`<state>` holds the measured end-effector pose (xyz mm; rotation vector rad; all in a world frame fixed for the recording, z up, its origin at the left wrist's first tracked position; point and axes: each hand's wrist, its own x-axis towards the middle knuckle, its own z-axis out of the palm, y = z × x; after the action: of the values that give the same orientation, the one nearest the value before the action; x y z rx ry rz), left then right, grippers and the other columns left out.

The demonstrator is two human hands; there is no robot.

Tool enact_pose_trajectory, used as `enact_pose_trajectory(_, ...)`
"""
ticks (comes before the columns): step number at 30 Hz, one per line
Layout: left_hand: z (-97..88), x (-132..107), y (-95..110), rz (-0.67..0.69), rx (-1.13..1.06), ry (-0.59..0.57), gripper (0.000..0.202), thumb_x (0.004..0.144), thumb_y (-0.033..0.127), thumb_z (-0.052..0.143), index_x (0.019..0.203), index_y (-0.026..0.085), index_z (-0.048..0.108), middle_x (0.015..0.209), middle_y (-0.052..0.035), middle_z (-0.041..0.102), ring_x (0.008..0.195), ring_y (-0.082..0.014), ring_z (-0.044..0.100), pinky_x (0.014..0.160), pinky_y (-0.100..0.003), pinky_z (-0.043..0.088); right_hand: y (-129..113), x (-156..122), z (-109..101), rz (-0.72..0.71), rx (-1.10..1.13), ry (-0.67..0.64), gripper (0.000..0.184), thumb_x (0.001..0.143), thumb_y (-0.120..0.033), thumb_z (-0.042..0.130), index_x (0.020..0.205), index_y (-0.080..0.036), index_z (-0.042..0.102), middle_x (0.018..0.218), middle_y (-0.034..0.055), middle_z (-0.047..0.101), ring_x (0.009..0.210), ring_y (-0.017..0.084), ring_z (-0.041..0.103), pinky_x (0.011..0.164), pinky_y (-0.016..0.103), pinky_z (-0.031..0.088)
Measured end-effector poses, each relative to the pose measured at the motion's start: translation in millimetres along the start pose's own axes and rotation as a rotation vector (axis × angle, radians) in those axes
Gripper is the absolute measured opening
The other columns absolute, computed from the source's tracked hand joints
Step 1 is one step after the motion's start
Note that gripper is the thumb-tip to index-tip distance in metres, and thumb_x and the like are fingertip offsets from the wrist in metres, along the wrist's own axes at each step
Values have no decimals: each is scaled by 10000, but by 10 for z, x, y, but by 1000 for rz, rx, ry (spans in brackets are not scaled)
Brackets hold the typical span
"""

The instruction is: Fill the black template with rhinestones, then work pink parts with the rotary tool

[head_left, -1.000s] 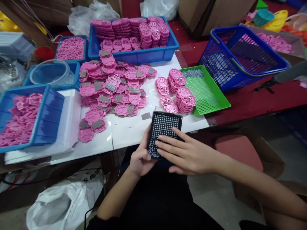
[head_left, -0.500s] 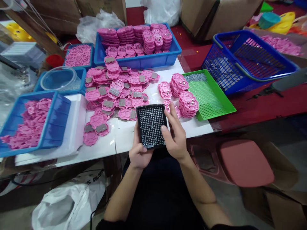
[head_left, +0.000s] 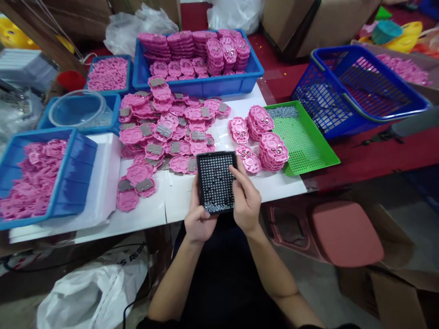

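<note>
A black perforated tray (head_left: 215, 182) dotted with small silver beads is held over the table's near edge. My left hand (head_left: 199, 220) grips its lower left corner from below. My right hand (head_left: 245, 201) wraps its right side, thumb lying on the beaded face. Just beyond the tray lies a spread of pink plastic pieces with grey metal plates (head_left: 171, 128). To the right stand short stacks of pink pieces with silver beads (head_left: 270, 148).
A green mesh tray (head_left: 302, 141) holds loose beads at its far end. Blue bins of pink parts (head_left: 202, 55) (head_left: 37, 176) line the back and left. A blue basket (head_left: 360, 87) sits right. A pink stool (head_left: 343, 228) stands beside my lap.
My right hand went from lying flat across the tray to gripping its right side. The tray has risen and shifted left, over the table edge.
</note>
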<state>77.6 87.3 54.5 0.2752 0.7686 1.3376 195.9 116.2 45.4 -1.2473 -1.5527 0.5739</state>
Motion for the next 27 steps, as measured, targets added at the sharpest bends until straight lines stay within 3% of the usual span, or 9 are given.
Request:
enact_pose_trajectory(6,-110,-11,77,153,5,35,963,516,125,514,1447,372,522,1373,11,642,1247,-295,582,1096,-531,455,-24,-9,-94,-182,57,-98,470,959,-114,502,1414,-214,572,1583,116,472,1455,252,483,1184,512,458)
enact_pose_trajectory(13,78,-133,-103,288,-126,235,899,501,121,500,1340,433,588,1259,43,689,1084,-239,639,961,-468,538,-221,-315,-404,-381,-398,-88,525,811,-64,668,1334,-85,625,1563,214,470,1454,388,461,1131,599,489)
enact_pose_trajectory(16,129,-178,-145,318,-155,266,922,515,130,518,1387,429,536,1248,31,688,1109,-262,645,969,-462,531,-350,-362,-431,-417,-413,-96,504,811,-109,683,1313,-101,641,1599,187,429,1461,403,444,1140,611,470)
enact_pose_trajectory(19,136,-235,-131,276,-128,240,924,574,127,555,1452,399,463,1271,3,681,1203,-299,629,1036,-470,495,-409,-302,-459,-421,-324,-296,421,873,-187,649,1292,-159,665,1694,132,245,1533,410,311,1185,637,393)
enact_pose_trajectory(22,119,-302,-131,196,-123,195,948,610,122,557,1498,407,391,1390,0,629,1323,-308,570,1095,-488,461,-390,-186,-489,-426,-289,-536,400,951,-365,582,1326,-246,656,1732,80,43,1581,439,101,1204,736,232)
enact_pose_trajectory(27,98,-378,-179,157,-116,180,1025,594,136,531,1556,410,309,1478,12,571,1369,-298,537,1117,-488,459,-369,-52,-516,-464,-325,-737,581,983,-604,377,1452,-304,540,1726,101,-1,1557,475,-133,1091,878,-22)
